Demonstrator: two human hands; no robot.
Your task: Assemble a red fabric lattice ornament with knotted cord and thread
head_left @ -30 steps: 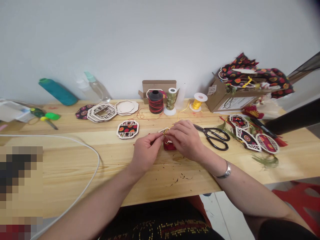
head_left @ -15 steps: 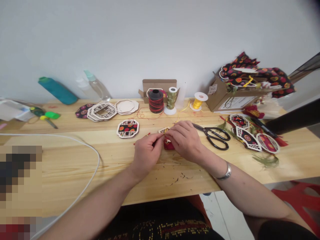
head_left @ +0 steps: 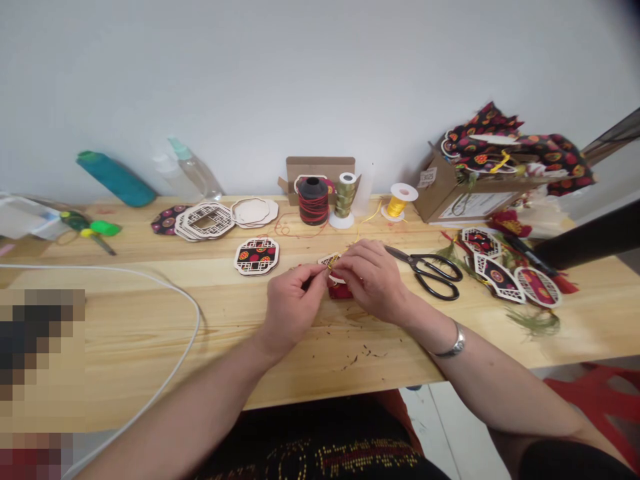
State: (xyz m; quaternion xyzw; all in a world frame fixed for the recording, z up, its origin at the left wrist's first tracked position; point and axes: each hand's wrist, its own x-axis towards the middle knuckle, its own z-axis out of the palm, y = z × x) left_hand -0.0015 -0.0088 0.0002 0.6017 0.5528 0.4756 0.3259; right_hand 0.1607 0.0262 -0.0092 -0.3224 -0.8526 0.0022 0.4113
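Observation:
My left hand (head_left: 294, 300) and my right hand (head_left: 373, 280) meet at the middle of the table, fingertips pinched on a thin yellow cord (head_left: 331, 265). Beneath the fingers lies a small red piece (head_left: 340, 289) with a pale cut-out edge, mostly covered by my hands. Left of them, an octagonal ornament (head_left: 257, 256) with patterned fabric lies flat. Black-handled scissors (head_left: 431, 270) rest just right of my right hand. Behind stand a spool of dark red cord (head_left: 313, 202), a green spool (head_left: 345, 197) and a yellow spool (head_left: 400, 202).
Pale frames (head_left: 207, 221) lie at the back left, near a teal bottle (head_left: 117, 179) and clear spray bottle (head_left: 195, 172). A cardboard box (head_left: 435, 187) with fabric and several ornaments (head_left: 500, 277) are at right. A white cable (head_left: 187, 297) curves across the left.
The view has shifted very slightly. My fingers have moved a little at the cord, and the right fingers are curled slightly differently; both hands stay in nearly the same place.

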